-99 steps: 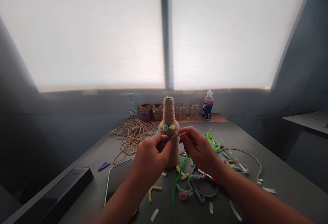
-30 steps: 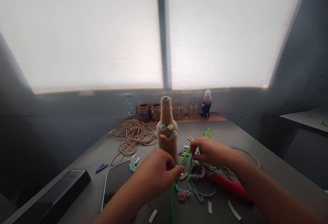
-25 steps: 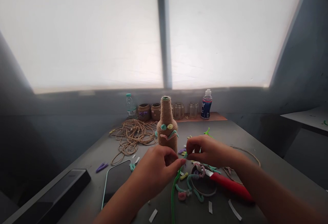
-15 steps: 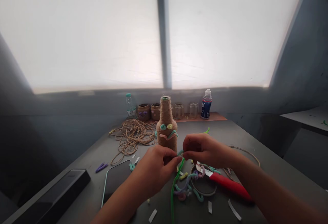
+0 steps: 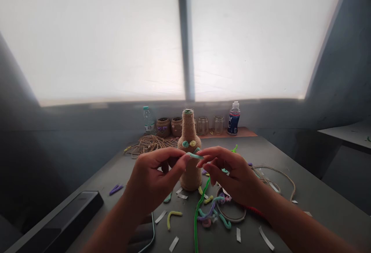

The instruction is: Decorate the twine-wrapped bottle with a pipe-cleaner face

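Note:
In front of the twine-wrapped bottle (image 5: 189, 174), my left hand (image 5: 158, 175) pinches a short teal pipe cleaner piece (image 5: 194, 155) between thumb and fingertips. My right hand (image 5: 234, 172) is at the other end of that piece; its fingertips are close to or touching it, and its thumb is apart from them. The bottle stands upright and carries a teal and a yellow dot of fuzzy material. Below them my hands partly hide another teal strip. A long green pipe cleaner (image 5: 198, 210) lies on the table between my forearms.
Twine (image 5: 150, 145) is heaped behind my left hand. Pipe cleaner scraps, a tape ring (image 5: 232, 219) and paper strips (image 5: 266, 238) litter the table. My right arm partly covers a red-handled tool (image 5: 255, 211). A phone (image 5: 146, 233) and a black box (image 5: 63, 222) lie left; jars (image 5: 203, 125) and bottles (image 5: 234, 119) stand behind.
Both hands have risen from near the table to in front of the bottle. The teal piece now shows clearly in my left hand. My right fingers have spread, and its arm covers the red-handled tool more.

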### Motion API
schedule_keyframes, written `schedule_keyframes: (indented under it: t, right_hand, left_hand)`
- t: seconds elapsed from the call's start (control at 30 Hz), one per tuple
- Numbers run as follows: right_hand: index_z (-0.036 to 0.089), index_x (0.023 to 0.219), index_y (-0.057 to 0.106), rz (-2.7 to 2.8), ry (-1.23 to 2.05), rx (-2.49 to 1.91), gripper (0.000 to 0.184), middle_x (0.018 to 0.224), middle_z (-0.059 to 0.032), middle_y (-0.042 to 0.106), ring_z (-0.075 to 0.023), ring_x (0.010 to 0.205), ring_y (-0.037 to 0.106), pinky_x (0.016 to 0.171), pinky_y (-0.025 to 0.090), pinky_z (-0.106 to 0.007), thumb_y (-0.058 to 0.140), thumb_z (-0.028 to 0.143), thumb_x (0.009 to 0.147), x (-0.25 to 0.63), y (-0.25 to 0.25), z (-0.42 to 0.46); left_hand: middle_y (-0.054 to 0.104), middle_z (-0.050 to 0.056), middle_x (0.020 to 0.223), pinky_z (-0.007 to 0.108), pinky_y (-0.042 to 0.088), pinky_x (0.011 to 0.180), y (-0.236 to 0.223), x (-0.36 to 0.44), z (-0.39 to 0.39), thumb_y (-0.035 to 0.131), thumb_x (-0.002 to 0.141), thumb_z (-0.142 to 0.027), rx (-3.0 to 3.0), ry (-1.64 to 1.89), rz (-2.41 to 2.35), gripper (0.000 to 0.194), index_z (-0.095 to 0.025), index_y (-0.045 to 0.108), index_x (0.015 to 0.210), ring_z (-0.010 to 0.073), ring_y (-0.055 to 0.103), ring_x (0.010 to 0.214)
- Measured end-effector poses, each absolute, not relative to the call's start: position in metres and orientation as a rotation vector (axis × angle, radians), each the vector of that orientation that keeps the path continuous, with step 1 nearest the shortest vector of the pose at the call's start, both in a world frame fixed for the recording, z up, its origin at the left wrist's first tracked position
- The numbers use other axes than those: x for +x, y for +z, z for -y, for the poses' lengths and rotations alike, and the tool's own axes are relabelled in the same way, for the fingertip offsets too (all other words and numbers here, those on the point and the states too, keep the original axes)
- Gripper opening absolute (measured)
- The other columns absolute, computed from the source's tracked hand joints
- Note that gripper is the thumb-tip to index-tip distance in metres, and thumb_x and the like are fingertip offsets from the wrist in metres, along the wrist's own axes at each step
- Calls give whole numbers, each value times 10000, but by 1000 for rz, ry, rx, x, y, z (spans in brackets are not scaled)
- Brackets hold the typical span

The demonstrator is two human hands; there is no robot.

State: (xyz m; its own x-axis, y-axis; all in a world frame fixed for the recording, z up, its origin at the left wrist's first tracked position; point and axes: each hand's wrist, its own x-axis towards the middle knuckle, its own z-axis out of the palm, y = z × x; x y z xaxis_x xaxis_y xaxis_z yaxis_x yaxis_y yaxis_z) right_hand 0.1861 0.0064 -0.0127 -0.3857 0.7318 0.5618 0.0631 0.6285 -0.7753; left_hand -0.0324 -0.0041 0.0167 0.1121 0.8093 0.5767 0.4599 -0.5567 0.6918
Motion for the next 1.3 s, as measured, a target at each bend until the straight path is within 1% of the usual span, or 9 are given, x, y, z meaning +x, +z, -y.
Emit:
schedule_keyframes:
  t: [0.2,0.3,0.4,0.53,0.77,0.93,1.1,1.17,1.3]
  right_hand:
    - [330,1394,576,1966,522,-680,431,1169,-56,700,-115,630,592,612,541,-273,527,174,995,185,-14,-2]
    - [339,1384,582,2021,431,-713,427,1175,-53,685,-132,685,615,651,545,-286,531,174,994,184,-17,-2]
    - [330,1368,588,2077,389,-714,410,1200,-64,677,-172,812,664,714,561,-306,533,175,993,182,-21,-2]
    - [331,1382,570,2126,304,-744,423,1261,-73,664,-219,961,694,792,578,-342,526,169,994,180,-27,-6]
    - [301,1429,500,2150,205,-794,411,1361,-110,590,-263,1075,677,933,581,-437,476,213,1028,183,-33,-16]
    - [300,1451,479,2166,194,-804,432,1381,-116,544,-250,1041,686,937,594,-461,478,209,1029,183,-35,-17]
    - [295,1466,465,2163,182,-808,458,1402,-121,496,-266,1123,656,992,565,-490,492,198,1019,184,-37,-17]
    - [302,1469,459,2165,187,-812,469,1405,-120,486,-254,1065,672,947,581,-484,498,195,1014,184,-37,-18]
    - [321,1460,461,2163,195,-834,468,1420,-119,466,-191,832,680,803,603,-451,509,207,1009,185,-39,-19]
  left_hand:
    - [698,1,776,209,423,478,11,-34,-6,732,872,-311,2015,1587,-1254,101,-233,795,860,116,549,583]
    - [671,-10,712,210,417,468,12,-33,-4,735,871,-310,1994,1592,-1270,105,-220,778,839,109,523,548]
    - [658,-19,635,221,423,457,12,-34,-2,713,889,-332,1919,1535,-1228,146,-202,743,831,114,533,509]
    - [699,-8,682,244,496,533,8,-34,-4,687,915,-344,1871,1440,-1141,170,-196,720,839,136,617,561]
    - [717,-7,702,250,508,556,-1,-30,-12,709,901,-367,1902,1400,-1183,169,-203,751,893,151,645,599]
    - [748,15,800,286,556,602,-5,-32,-17,691,910,-367,1873,1400,-1136,188,-212,748,999,191,694,689]
    - [753,18,817,312,580,656,-6,-32,-17,703,897,-368,1875,1379,-1162,198,-211,753,1007,207,709,733]
    - [753,20,812,323,585,667,-6,-32,-18,701,896,-377,1872,1369,-1179,209,-210,752,1010,212,710,734]
    - [759,31,815,349,591,694,-6,-31,-20,698,893,-387,1845,1348,-1199,210,-205,744,988,226,712,749]
